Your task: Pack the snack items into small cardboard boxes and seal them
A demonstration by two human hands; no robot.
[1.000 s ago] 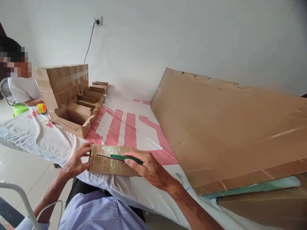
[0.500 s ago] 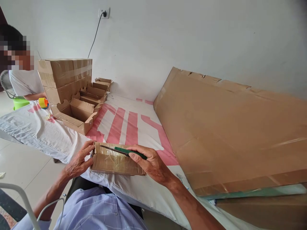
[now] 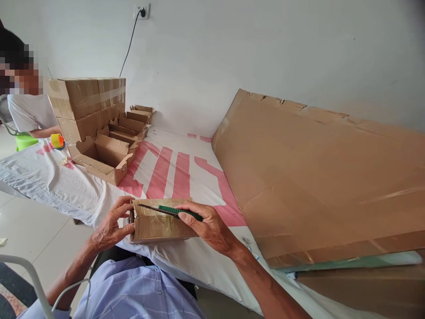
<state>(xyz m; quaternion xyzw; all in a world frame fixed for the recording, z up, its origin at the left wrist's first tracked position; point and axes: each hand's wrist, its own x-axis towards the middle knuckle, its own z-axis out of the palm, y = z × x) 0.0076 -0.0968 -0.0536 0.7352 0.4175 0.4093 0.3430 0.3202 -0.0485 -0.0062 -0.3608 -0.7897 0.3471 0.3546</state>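
A small taped cardboard box [image 3: 156, 229] lies at the table's near edge, in front of my body. At its left end, my left hand [image 3: 111, 225] grips the side, thumb low and fingers along the upper corner. My right hand [image 3: 210, 226] is closed round the green handle of a utility knife [image 3: 169, 209]. The knife's long blade is out and points left across the top of the box, close to the taped seam. Whether the blade touches the cardboard I cannot tell. My right hand covers the box's right end.
Several open cardboard boxes [image 3: 108, 157] stand in a row at the left, beside a stack of taped boxes [image 3: 83, 95]. A yellow tape roll [image 3: 57, 141] is near a seated person [image 3: 31, 110]. A large cardboard sheet [image 3: 325, 186] leans along the right side.
The box's left end has shifted slightly right with my left hand, and the box has turned a little. The knife stays nearly in place above it. The camera view has moved slightly.
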